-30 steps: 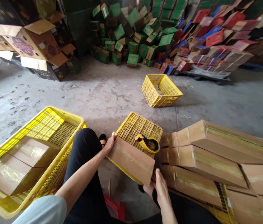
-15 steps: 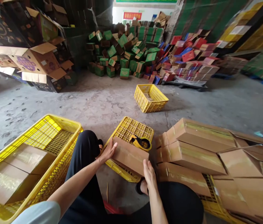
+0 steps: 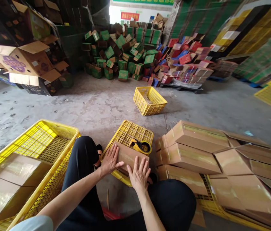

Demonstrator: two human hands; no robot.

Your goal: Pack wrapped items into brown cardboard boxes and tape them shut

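Note:
A brown cardboard box (image 3: 128,154) with tape along its top lies on an upturned yellow crate (image 3: 135,130) between my knees. My left hand (image 3: 110,160) rests flat on the box's left end, fingers spread. Over the near right part of the box, my right hand (image 3: 139,173) lies with its fingers stretched out. Just beyond the box, a yellow tape dispenser (image 3: 140,146) sits on the crate. The underside of the box is hidden.
At left a large yellow crate (image 3: 64,128) holds cardboard boxes (image 3: 12,183). Stacked taped boxes (image 3: 198,160) stand close on my right. A smaller yellow crate (image 3: 149,101) sits ahead on the concrete floor. Piled green boxes (image 3: 123,75) and red boxes (image 3: 184,59) lie farther back.
My hands have moved from gripping the box's two ends to lying spread on top of it. The right hand came up and left. The view has tilted up and turned right.

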